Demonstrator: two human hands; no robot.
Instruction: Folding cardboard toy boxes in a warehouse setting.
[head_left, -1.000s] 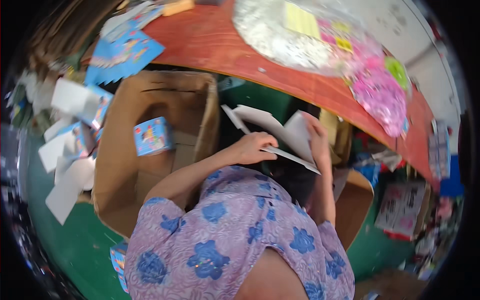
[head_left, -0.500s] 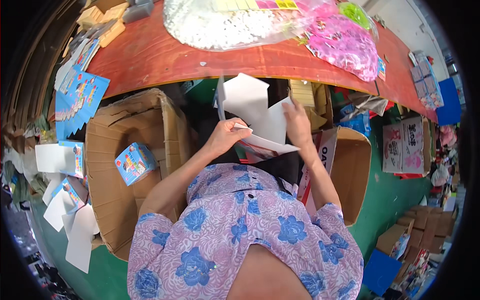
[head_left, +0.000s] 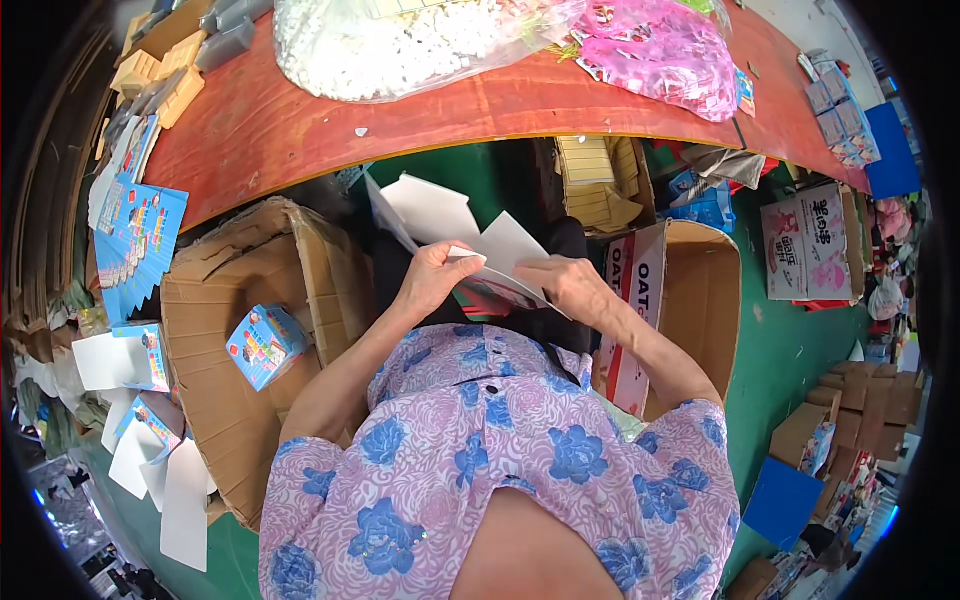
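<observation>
The white card box (head_left: 430, 210) hides most of its own printed side and part of the dark-trousered legs (head_left: 566, 240), and covers some fingers of the person's left hand (head_left: 428, 284); exactly where the right hand's (head_left: 570, 287) fingertips meet the card cannot be told. The top edge cuts off the clear bag of white pieces (head_left: 390, 55), and the clutter at far lower left (head_left: 85, 510) is too dim and small to make out.

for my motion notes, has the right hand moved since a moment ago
Yes: the right hand has moved back toward the floral shirt, farther from the yellowish stack under the red table.
</observation>
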